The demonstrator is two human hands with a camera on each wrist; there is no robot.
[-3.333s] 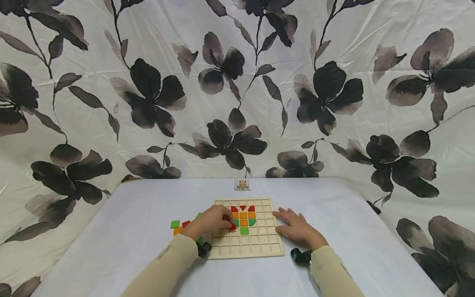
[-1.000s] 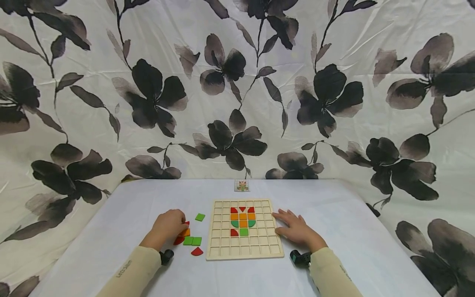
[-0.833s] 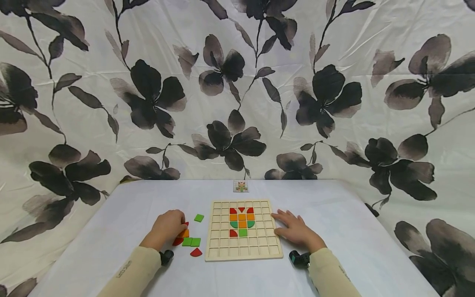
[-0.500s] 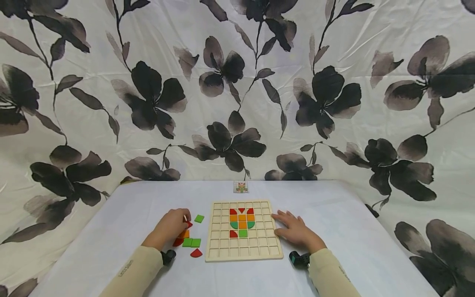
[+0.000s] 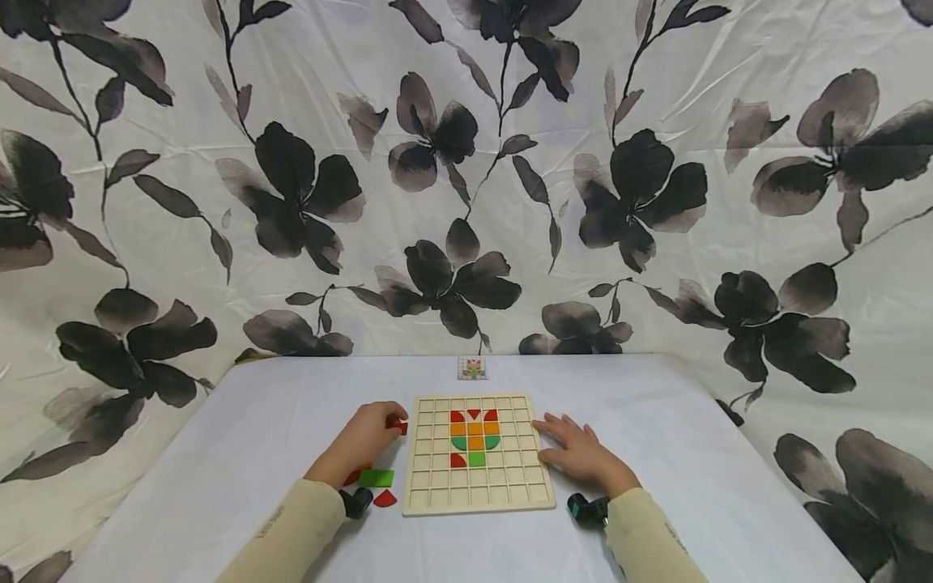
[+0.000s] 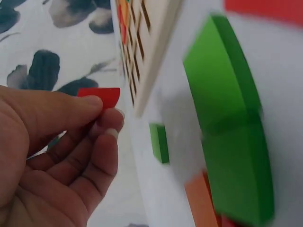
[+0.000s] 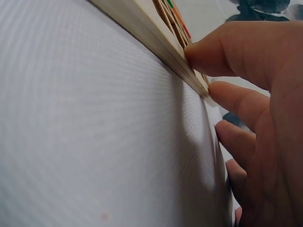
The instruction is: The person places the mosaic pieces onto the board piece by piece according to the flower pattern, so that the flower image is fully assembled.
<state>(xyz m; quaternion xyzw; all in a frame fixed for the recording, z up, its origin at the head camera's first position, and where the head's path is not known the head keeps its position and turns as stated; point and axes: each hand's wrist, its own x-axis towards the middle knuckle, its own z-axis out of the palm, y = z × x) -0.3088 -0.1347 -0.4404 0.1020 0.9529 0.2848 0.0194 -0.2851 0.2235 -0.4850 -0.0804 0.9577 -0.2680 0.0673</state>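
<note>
My left hand [image 5: 368,437] pinches a small red puzzle tile [image 6: 109,96] between thumb and fingertips, just off the left edge of the wooden grid board [image 5: 430,490]. Much of the tile is covered by the fingers, so its full shape cannot be told. On the board sit red corner tiles, a red triangle, orange squares [image 5: 475,442], green rounded tiles and a green square [image 5: 477,459], with a red tile [image 5: 457,460] left of that square. My right hand [image 5: 583,453] rests at the board's right edge, thumb and fingertip touching its rim, fingers extended.
Left of the board lie two joined green tiles [image 5: 375,478], a red fan-shaped tile [image 5: 385,498] and further pieces partly behind the left wrist. A small pattern card [image 5: 473,368] lies at the table's far edge. Floral cloth [image 5: 452,162] hangs behind.
A red tile was placed left of the board's green square. The left hand then went to the loose pieces, picked up another red tile and moved right towards the board. The right hand stayed put.
</note>
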